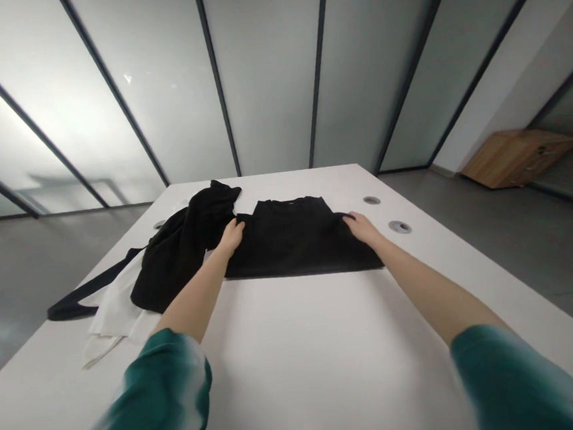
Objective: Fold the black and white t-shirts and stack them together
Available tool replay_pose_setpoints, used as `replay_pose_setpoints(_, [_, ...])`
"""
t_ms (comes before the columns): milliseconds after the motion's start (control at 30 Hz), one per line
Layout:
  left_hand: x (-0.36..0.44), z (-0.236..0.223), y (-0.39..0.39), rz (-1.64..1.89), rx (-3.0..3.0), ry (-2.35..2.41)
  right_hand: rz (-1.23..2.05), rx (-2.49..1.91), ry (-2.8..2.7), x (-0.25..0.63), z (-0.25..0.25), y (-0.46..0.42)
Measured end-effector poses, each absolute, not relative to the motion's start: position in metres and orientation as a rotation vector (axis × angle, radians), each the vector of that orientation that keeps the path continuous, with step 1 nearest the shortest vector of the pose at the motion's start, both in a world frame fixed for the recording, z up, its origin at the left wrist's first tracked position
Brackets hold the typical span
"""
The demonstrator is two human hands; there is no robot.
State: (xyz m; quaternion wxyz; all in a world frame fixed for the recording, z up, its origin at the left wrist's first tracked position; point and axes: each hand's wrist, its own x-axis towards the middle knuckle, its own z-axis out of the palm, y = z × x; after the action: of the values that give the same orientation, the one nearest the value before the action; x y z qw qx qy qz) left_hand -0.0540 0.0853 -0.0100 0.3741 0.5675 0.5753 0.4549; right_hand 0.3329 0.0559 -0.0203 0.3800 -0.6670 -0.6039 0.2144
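A black shirt (296,237) lies on the white table, its neckline at the far side and a straight edge facing me. With closed fingers my left hand (231,235) grips the shirt at its left sleeve area. On the opposite side my right hand (362,226) pinches the right sleeve area. Both arms reach forward, spread about the shirt's width. Just left of my left hand is a heap with a black garment (183,241) on top. White cloth (118,303) and a dark navy piece (87,292) stick out from under it.
The white table (309,353) stretches from me to a frosted glass partition (269,76). Two round grommets (400,226) are set in its right side; another shows partly beside the heap. A wooden cabinet (517,155) stands on the grey floor (534,240) at right.
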Motion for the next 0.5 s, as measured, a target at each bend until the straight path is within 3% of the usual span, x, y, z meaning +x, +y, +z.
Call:
replay_pose_setpoints(200, [-0.044, -0.038, 0.066, 0.521, 2.292, 1.645, 0.190, -1.779, -2.182, 0.317, -0.051, 0.037])
replay_pose_setpoints(367, [-0.055, -0.032, 0.040, 0.342, 2.447, 1.673, 0.093, -1.803, -2.292, 0.325, -0.048, 0.013])
replay_pose_setpoints(500, [-0.067, -0.023, 0.028, 0.433, 2.352, 1.597, 0.183, -1.801, -2.254, 0.332, -0.033, -0.006])
